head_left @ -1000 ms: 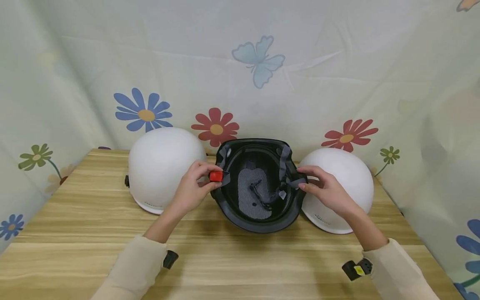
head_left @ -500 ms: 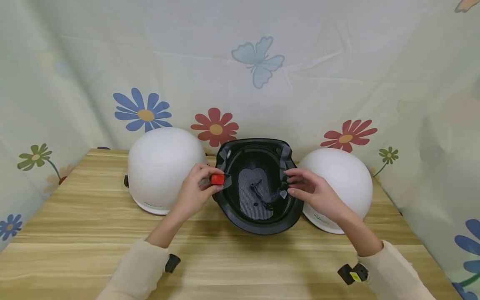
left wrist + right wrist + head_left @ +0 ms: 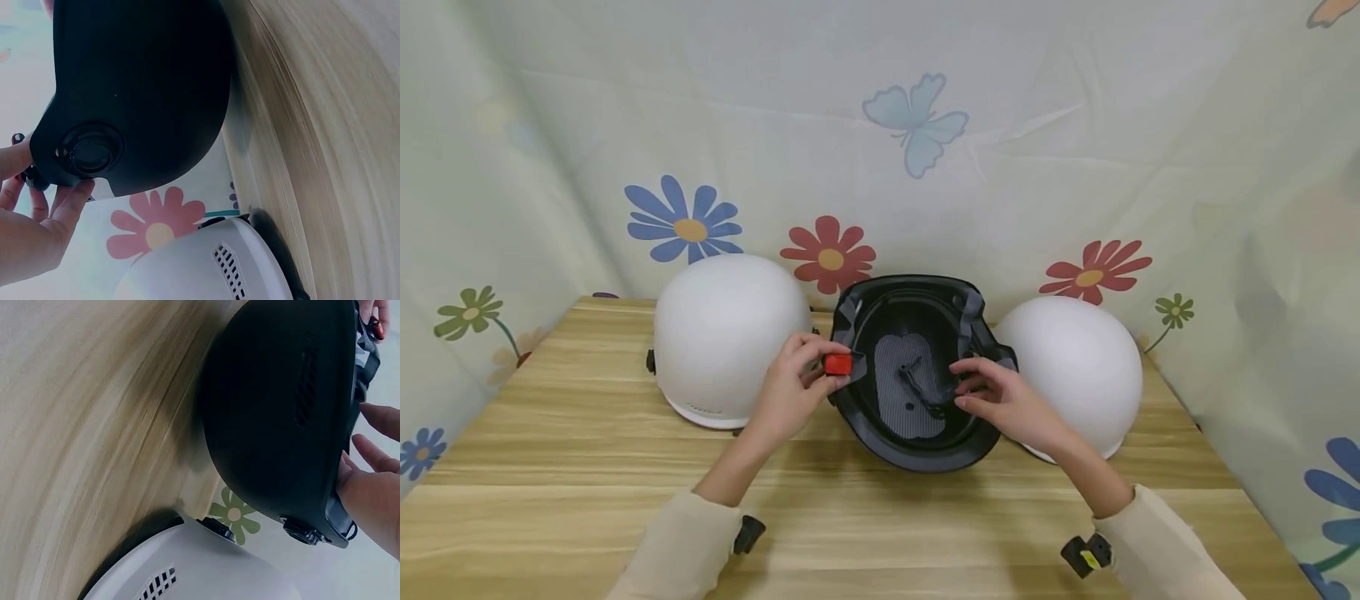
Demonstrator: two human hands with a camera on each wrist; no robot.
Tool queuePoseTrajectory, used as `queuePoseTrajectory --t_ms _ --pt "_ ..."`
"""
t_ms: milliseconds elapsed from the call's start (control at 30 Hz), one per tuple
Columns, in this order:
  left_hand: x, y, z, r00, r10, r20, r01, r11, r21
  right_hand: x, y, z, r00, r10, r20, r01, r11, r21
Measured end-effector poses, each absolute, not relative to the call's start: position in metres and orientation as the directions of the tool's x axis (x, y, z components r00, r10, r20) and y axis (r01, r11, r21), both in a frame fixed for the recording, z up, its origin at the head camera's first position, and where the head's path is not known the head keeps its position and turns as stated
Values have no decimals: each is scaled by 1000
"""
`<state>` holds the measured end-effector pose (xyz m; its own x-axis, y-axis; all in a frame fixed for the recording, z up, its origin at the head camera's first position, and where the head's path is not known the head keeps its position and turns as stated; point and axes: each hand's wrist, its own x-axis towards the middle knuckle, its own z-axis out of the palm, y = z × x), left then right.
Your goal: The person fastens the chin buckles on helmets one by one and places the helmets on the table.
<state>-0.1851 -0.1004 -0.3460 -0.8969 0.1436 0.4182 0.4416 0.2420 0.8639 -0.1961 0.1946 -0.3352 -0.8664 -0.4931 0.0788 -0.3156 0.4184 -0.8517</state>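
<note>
A black helmet (image 3: 917,457) lies upside down on the table, its hollow with the ribbed grey lining facing up. My left hand (image 3: 790,385) pinches the red buckle (image 3: 838,364) of its chin strap between thumb and fingers, over the left rim. Over the right part of the hollow, my right hand (image 3: 1009,404) pinches the strap's other end, mostly hidden by its fingertips. A dark adjuster strap (image 3: 927,398) lies inside the shell. In the left wrist view the helmet's round side knob (image 3: 92,150) shows close to the left fingers.
One white helmet (image 3: 730,333) sits dome up to the left, another white helmet (image 3: 1078,367) to the right, both close beside the black one. A flowered cloth (image 3: 917,208) hangs behind the wooden table (image 3: 880,542).
My right hand has moved left from the helmet's right rim to over its hollow, bringing the strap end along. My left hand with the red buckle has shifted slightly right and down.
</note>
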Motion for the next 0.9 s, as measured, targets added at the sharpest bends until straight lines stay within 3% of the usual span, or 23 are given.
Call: queuePoseTrajectory --t_ms 900 --pt "-178 -87 -347 -829 150 538 556 324 765 -205 187 -352 -845 -529 78 -404 535 -743"
